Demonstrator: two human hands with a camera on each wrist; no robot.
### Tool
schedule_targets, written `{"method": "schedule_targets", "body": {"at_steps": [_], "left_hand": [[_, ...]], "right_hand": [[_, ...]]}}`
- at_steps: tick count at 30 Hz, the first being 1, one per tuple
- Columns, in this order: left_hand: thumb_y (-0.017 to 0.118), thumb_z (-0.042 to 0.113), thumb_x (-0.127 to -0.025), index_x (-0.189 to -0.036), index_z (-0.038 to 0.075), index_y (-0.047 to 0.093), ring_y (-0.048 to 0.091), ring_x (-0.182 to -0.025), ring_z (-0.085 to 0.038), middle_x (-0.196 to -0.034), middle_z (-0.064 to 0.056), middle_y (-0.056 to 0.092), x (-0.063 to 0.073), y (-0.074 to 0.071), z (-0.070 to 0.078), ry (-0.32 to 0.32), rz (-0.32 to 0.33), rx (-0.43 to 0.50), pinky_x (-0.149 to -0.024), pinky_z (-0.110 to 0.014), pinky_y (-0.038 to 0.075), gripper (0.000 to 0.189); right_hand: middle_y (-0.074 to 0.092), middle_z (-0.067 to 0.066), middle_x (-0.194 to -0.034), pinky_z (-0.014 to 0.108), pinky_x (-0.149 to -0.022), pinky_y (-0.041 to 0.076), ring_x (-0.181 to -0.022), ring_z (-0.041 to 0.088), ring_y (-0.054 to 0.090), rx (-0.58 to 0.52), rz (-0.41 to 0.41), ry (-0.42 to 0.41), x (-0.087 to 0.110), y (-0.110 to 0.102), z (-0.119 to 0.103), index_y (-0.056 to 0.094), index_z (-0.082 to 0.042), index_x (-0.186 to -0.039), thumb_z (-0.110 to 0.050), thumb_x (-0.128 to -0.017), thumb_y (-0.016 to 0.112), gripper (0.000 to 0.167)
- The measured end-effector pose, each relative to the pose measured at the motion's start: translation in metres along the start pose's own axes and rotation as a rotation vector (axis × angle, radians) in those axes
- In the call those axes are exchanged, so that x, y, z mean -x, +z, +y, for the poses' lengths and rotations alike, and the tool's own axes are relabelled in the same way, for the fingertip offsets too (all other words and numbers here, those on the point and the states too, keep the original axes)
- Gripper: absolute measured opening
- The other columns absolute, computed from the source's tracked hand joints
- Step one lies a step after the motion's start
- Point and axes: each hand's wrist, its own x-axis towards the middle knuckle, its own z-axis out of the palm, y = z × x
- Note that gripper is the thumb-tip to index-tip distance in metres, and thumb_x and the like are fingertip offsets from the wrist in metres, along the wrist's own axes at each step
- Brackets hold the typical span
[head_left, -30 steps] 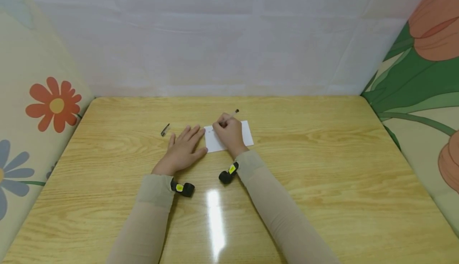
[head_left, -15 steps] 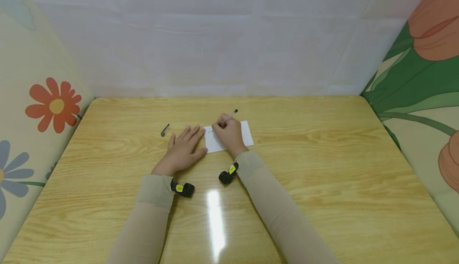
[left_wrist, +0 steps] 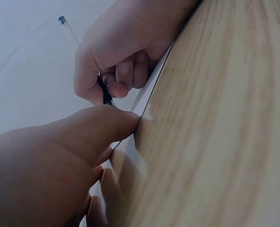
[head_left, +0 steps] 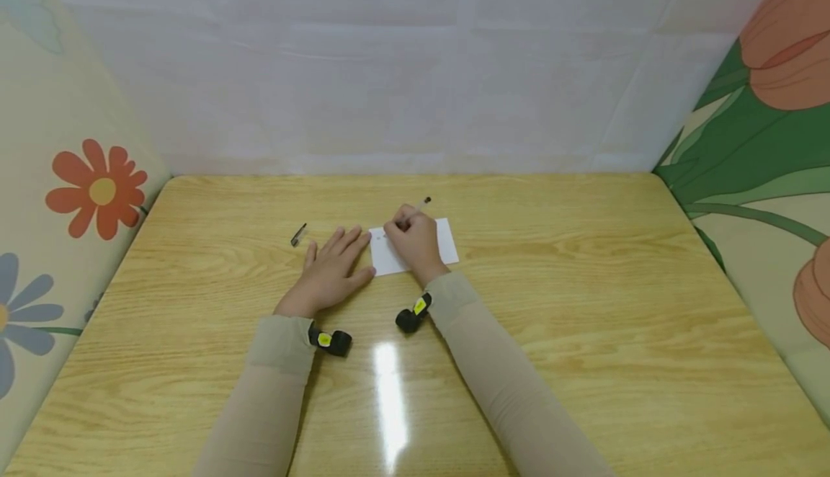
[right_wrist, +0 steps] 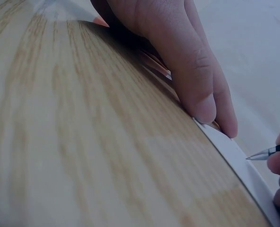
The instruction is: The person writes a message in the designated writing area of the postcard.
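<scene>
My right hand (head_left: 415,245) pinches a clear-barrelled pen (left_wrist: 70,32) with a black grip. In the right wrist view the pen's metal tip (right_wrist: 258,155) points down at the white paper (right_wrist: 234,156). Small dark marks show near the paper's upper left in the head view. Flat on the table, my left hand (head_left: 329,272) has its fingers spread, with the thumb and index fingertip at the paper's left edge. A pen cap (head_left: 299,235) with a dark clip lies just beyond the left hand's fingers.
The wooden table (head_left: 616,304) stretches out on both sides of the arms. A white cloth (head_left: 389,66) hangs behind its far edge, and flower-patterned panels (head_left: 765,131) flank it left and right. Each wrist wears a black camera (head_left: 407,320).
The right hand and pen have shifted only very slightly over the paper. My left hand, the paper and the pen cap have stayed where they were.
</scene>
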Motion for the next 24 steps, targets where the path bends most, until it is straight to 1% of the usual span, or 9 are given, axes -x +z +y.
{"method": "schedule_targets", "body": {"at_steps": [6,12,18,24], "left_hand": [[0.051,0.041,-0.106,-0.163,0.011,0.022,0.001,-0.155,-0.04,-0.169,-0.015,0.013,0.0004,-0.0007,0.0014,0.003,0.006,0.005,-0.115,-0.069,-0.011,0.071],[0.051,0.041,-0.106,-0.163,0.012,0.021,0.0,-0.155,-0.039,-0.169,-0.014,0.012,0.0004,-0.0011,0.0003,-0.003,-0.005,-0.004,-0.116,-0.069,-0.011,0.071],[0.051,0.041,-0.106,-0.163,0.012,0.02,0.0,-0.155,-0.038,-0.17,-0.013,0.011,0.0004,-0.0018,0.0,-0.005,-0.014,-0.002,-0.116,-0.069,-0.011,0.071],[0.051,0.041,-0.106,-0.163,0.011,0.022,0.001,-0.155,-0.039,-0.169,-0.015,0.012,0.0016,-0.0022,0.0019,-0.001,-0.009,0.007,-0.115,-0.069,-0.01,0.07]], "right_hand": [[0.051,0.0,-0.063,0.021,-0.058,0.038,-0.062,0.011,0.047,-0.002,-0.001,0.001,0.0005,-0.0008,-0.0004,0.06,-0.008,-0.069,-0.005,-0.086,0.065,0.018],[0.051,0.001,-0.062,0.02,-0.058,0.038,-0.061,0.011,0.046,-0.007,0.01,-0.005,0.0001,-0.0008,-0.0016,0.06,-0.007,-0.069,-0.004,-0.086,0.065,0.018],[0.048,0.0,-0.061,0.021,-0.058,0.037,-0.06,0.011,0.045,-0.007,0.003,0.011,0.0001,-0.0012,-0.0028,0.058,-0.008,-0.068,-0.005,-0.086,0.065,0.02],[0.047,-0.002,-0.062,0.02,-0.058,0.036,-0.061,0.01,0.045,-0.007,0.006,0.009,0.0004,-0.0004,-0.0028,0.056,-0.008,-0.066,-0.004,-0.085,0.065,0.021]]}}
